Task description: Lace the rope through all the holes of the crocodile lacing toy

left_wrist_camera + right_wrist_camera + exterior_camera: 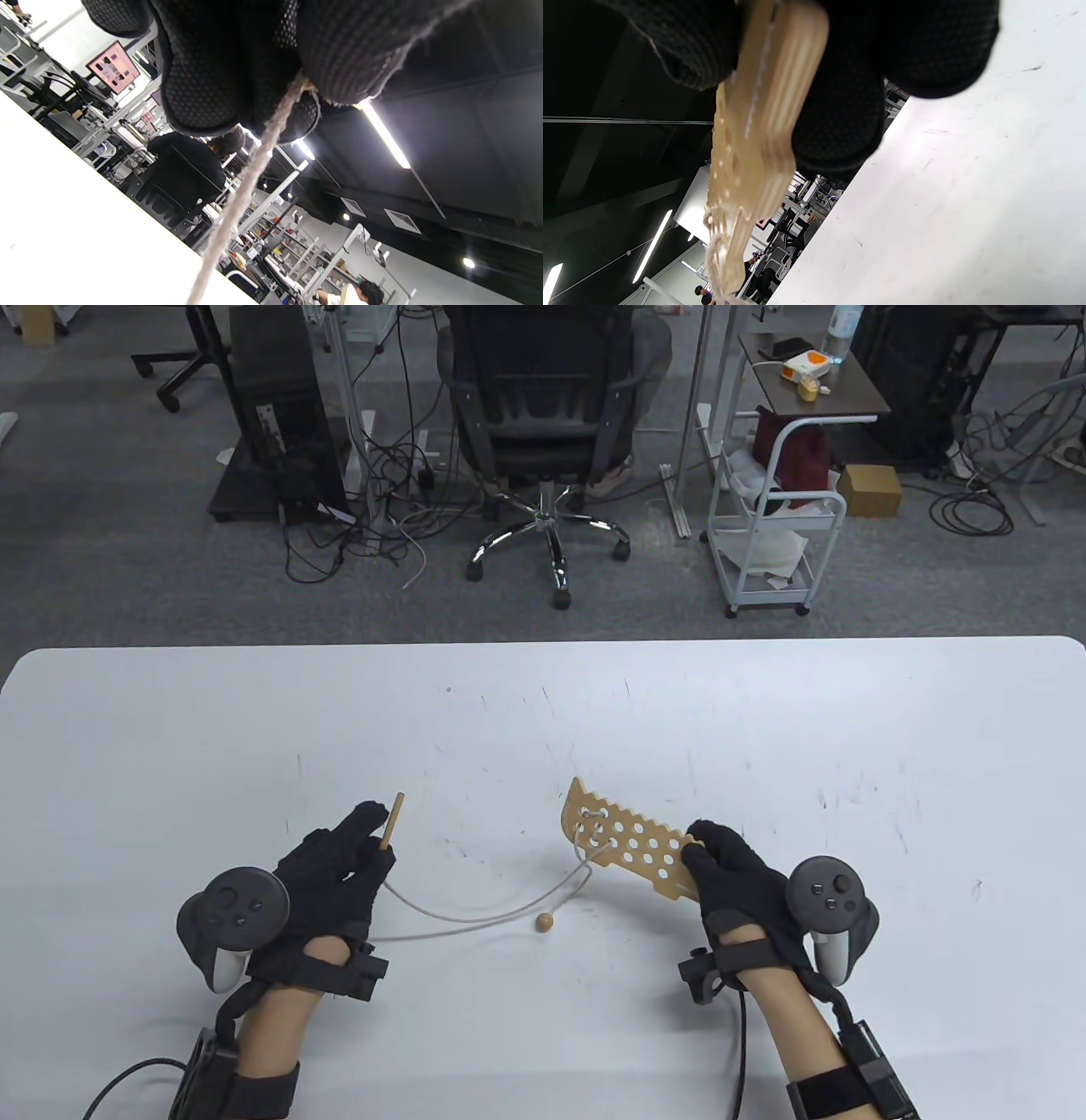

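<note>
Left hand (339,865) is pinching the wooden needle stick (391,820) between fingertips, stick tilting up and away from the person. Right hand (736,872) is gripping the near-right end of the crocodile board (624,840), holding it off the table (543,712). Board's long axis is running from near-right to far-left, free end pointing far-left. Rope (475,912) is trailing from the needle, sagging along the table, climbing to the holes at the board's far end; looks laced through two holes there, though the blurred right wrist view isn't confirming it. Wooden bead (544,922) is lying on the table below the board. No readable writing anywhere. Beyond the table: office chair (543,415), white cart (776,517), floor cables.
</note>
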Tool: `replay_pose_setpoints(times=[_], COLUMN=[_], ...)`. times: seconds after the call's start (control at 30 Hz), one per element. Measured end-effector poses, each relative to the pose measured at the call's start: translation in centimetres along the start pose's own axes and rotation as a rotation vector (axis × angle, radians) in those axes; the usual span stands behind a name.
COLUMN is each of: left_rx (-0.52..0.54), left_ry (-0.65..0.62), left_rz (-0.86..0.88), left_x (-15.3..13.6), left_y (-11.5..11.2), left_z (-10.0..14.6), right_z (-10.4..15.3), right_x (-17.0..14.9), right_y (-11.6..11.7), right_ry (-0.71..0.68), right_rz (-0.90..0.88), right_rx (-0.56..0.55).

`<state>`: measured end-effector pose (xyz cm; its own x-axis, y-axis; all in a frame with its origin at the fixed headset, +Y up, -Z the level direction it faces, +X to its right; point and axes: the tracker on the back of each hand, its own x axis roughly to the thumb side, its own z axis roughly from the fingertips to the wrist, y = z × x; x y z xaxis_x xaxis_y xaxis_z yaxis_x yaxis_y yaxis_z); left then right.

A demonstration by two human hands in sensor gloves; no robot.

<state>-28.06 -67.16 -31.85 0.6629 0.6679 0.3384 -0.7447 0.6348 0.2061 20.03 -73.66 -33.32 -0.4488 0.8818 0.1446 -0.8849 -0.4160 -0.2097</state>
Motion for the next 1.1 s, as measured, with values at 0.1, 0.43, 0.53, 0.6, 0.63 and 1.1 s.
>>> replay_pose_setpoints(times=[0.1,0.43,0.53,0.6,0.63,1.1], left_rx=[-0.031,-0.175,-0.208,-0.225,-0.232,-0.284], left_ry=[-0.023,-0.089,-0.116,-0.130,-0.136,-0.213], left_rz=[-0.020,-0.041,-0.038,-0.028,-0.021,-0.043], left_x=[0.5,1.9,2.5,2.8,3.0,5.3], left_y=[-0.7,-3.3,-3.9,-4.2,-4.4,-5.9], left_z=[0.0,0.3,0.4,0.5,0.6,1.6], right_z=[0.4,1.4,1.7,1.9,2.0,3.4], right_x=[0.7,2.3,2.6,2.9,3.0,4.8], right_y=[0.4,1.6,2.0,2.2,2.3,3.6], right_ry=[-0.033,-0.116,-0.134,-0.147,-0.155,-0.254], right_rz=[0.011,0.044,0.048,0.052,0.054,0.087], right_rx=[0.018,0.067,0.078,0.086,0.091,0.127])
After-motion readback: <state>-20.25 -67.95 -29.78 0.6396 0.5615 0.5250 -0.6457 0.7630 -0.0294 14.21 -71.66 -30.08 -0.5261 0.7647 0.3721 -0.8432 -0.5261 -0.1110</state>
